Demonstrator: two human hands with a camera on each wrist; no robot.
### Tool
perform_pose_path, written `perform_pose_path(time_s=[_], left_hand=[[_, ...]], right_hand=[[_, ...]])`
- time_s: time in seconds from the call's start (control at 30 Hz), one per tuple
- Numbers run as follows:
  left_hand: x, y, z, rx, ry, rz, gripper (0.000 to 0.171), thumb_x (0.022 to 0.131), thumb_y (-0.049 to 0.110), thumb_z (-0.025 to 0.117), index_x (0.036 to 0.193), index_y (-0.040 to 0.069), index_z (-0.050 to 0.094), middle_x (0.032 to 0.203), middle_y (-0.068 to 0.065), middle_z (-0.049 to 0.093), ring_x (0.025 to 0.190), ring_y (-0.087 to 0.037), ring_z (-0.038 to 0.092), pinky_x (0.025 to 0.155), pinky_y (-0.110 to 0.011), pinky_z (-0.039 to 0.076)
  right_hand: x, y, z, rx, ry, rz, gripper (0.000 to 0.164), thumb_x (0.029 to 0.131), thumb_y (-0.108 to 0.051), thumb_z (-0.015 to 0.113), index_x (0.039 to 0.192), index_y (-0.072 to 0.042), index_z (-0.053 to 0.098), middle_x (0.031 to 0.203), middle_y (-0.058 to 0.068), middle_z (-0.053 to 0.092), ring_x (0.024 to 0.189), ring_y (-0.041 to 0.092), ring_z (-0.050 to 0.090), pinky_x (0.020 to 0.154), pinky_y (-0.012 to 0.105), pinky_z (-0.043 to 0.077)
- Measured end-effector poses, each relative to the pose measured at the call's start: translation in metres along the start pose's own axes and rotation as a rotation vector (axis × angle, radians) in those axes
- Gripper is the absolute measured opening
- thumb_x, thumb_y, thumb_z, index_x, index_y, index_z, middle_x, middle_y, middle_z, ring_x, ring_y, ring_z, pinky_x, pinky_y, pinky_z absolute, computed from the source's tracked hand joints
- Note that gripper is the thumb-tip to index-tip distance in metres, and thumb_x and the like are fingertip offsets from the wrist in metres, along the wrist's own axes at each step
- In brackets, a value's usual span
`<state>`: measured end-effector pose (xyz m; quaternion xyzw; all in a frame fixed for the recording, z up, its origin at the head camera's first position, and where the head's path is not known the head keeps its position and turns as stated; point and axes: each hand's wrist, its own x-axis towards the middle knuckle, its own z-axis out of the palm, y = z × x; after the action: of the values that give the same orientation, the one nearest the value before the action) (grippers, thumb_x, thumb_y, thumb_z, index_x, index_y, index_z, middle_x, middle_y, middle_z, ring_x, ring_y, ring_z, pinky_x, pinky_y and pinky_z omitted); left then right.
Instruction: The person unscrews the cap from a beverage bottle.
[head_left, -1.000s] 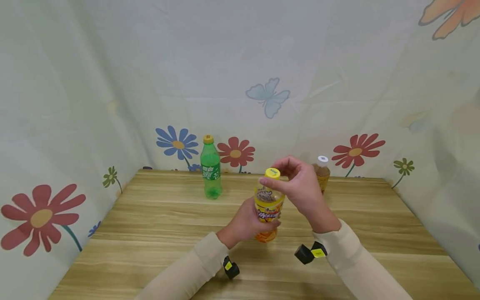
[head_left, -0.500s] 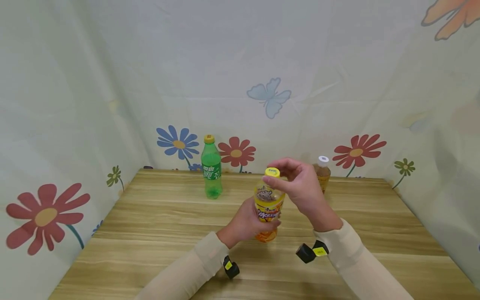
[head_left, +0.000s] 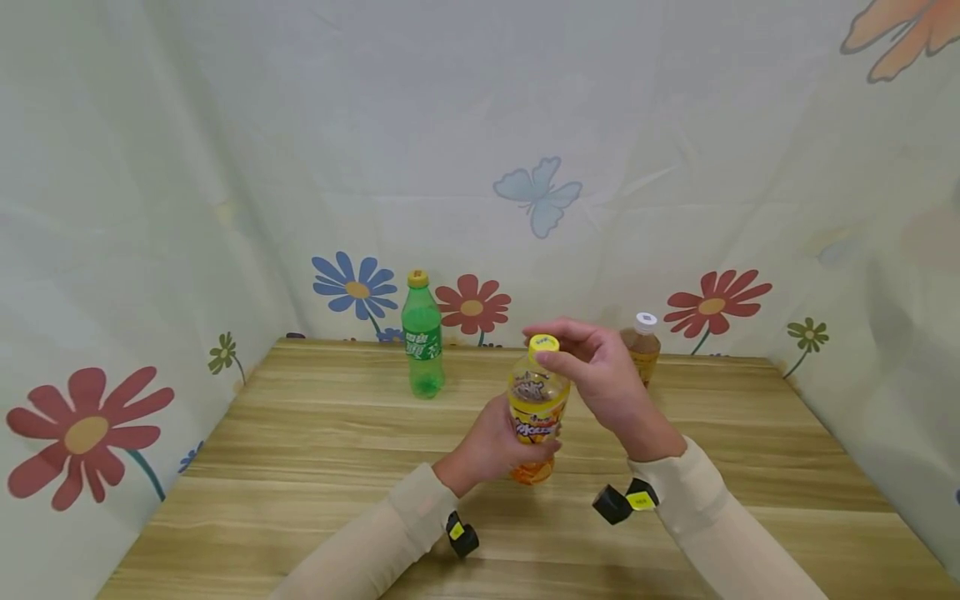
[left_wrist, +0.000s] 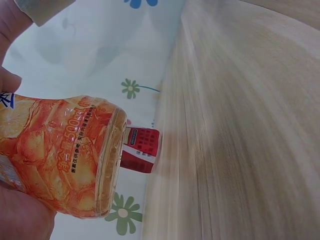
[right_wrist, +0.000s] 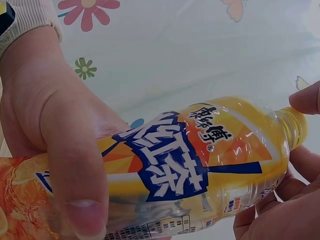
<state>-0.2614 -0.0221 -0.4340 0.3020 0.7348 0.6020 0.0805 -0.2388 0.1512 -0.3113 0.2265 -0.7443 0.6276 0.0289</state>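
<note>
A plastic iced tea bottle (head_left: 534, 425) with a yellow-and-orange label is held nearly upright above the table in the head view. My left hand (head_left: 495, 446) grips its lower body, thumb across the front. At the top, my right hand (head_left: 600, 375) pinches the yellow cap (head_left: 543, 345) between thumb and fingers. The cap sits on the bottle's neck. In the left wrist view the base of the tea bottle (left_wrist: 75, 157) shows apart from the wooden surface. The right wrist view shows the thumb (right_wrist: 307, 100) against the cap's edge, with curled fingers (right_wrist: 290, 200) beneath.
A green soda bottle (head_left: 423, 342) with a yellow cap stands at the back left of the wooden table (head_left: 322, 433). Behind my right hand stands a brown drink bottle (head_left: 646, 350) with a white cap, partly hidden. A flower-printed cloth (head_left: 420, 125) surrounds the table.
My right thumb has slid slightly to the right along the cap, and the fingers behind it have shifted left. The cap's printed mark looks turned. My left hand and the bottle stay in place.
</note>
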Motion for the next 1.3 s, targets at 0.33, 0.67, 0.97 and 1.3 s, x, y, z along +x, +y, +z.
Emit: perform_pose_path(time_s=[0.33, 0.67, 0.97, 1.3], left_hand=[[-0.0003, 0.0009, 0.0, 0.007, 0.008, -0.024, 0.052, 0.087, 0.017, 0.082, 0.13, 0.024, 0.054, 0.12, 0.004, 0.068, 0.106, -0.01, 0.067, 0.101, -0.031, 0.054], [0.0007, -0.0031, 0.0007, 0.007, 0.006, 0.033, 0.053, 0.087, 0.016, 0.082, 0.131, 0.023, 0.054, 0.119, 0.002, 0.068, 0.105, -0.01, 0.068, 0.097, -0.027, 0.055], [0.0002, -0.0013, 0.0016, 0.024, 0.016, 0.009, 0.05, 0.087, 0.017, 0.082, 0.129, 0.022, 0.056, 0.118, 0.002, 0.069, 0.103, -0.01, 0.068, 0.097, -0.028, 0.055], [-0.0009, -0.0019, 0.002, 0.014, 0.013, -0.01, 0.051, 0.086, 0.016, 0.082, 0.129, 0.024, 0.056, 0.116, 0.003, 0.069, 0.103, -0.01, 0.068, 0.098, -0.029, 0.055]], right_hand=[[0.0004, 0.0011, 0.0001, -0.009, -0.001, -0.014, 0.046, 0.095, -0.015, 0.071, 0.14, -0.011, 0.061, 0.127, 0.001, 0.065, 0.113, 0.022, 0.063, 0.093, 0.026, 0.055], [0.0004, -0.0019, 0.0059, -0.172, 0.146, -0.02, 0.043, 0.082, -0.022, 0.087, 0.118, -0.011, 0.065, 0.112, 0.004, 0.067, 0.104, 0.024, 0.059, 0.092, 0.037, 0.048], [-0.0019, -0.0048, 0.0071, -0.211, 0.218, 0.063, 0.038, 0.081, -0.034, 0.088, 0.104, -0.01, 0.069, 0.101, 0.005, 0.069, 0.099, 0.024, 0.06, 0.086, 0.035, 0.053], [-0.0023, -0.0023, 0.0035, -0.166, 0.175, 0.042, 0.033, 0.086, -0.031, 0.084, 0.11, -0.011, 0.074, 0.104, 0.002, 0.072, 0.095, 0.025, 0.063, 0.079, 0.029, 0.056]])
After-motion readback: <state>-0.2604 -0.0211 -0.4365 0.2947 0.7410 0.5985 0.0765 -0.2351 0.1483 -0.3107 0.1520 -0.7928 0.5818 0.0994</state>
